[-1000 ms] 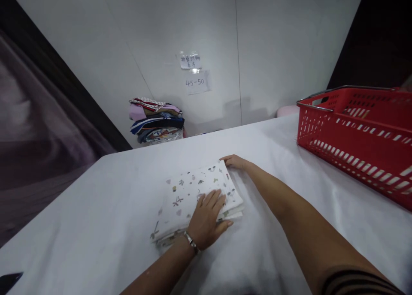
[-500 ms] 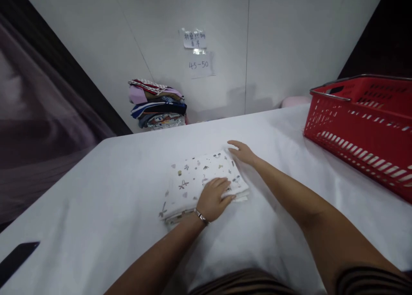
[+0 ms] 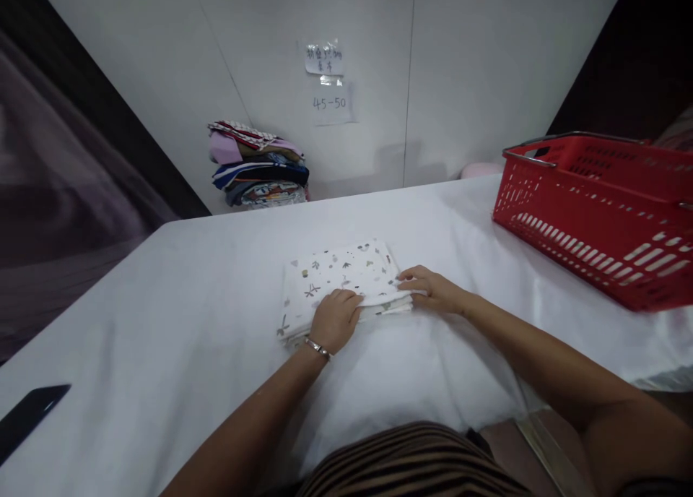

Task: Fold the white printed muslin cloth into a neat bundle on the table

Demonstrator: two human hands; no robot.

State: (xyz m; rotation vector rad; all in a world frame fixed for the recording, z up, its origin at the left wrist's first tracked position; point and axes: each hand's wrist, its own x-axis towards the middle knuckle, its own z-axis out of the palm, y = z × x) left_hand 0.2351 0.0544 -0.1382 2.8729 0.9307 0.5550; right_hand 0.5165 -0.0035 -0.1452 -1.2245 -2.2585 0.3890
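A folded white cloth printed with small grey and tan motifs lies on the white-covered table in front of me. My left hand, with a bracelet at its wrist, grips the near edge. Its fingers lie on top and the thumb sits at the edge. At the near right corner my right hand has its fingers closed around the stacked layers. Between the hands the top layer's edge stands slightly apart from the layers below. The parts under my fingers are hidden.
On the right of the table stands a red perforated basket with a metal handle. A stack of folded fabrics is by the back wall at left. A dark flat object lies at the left edge. Paper signs hang on the wall.
My right hand has come from the cloth's far right corner toward me to its near right corner. My left hand has slid back from the cloth's top to its near edge.
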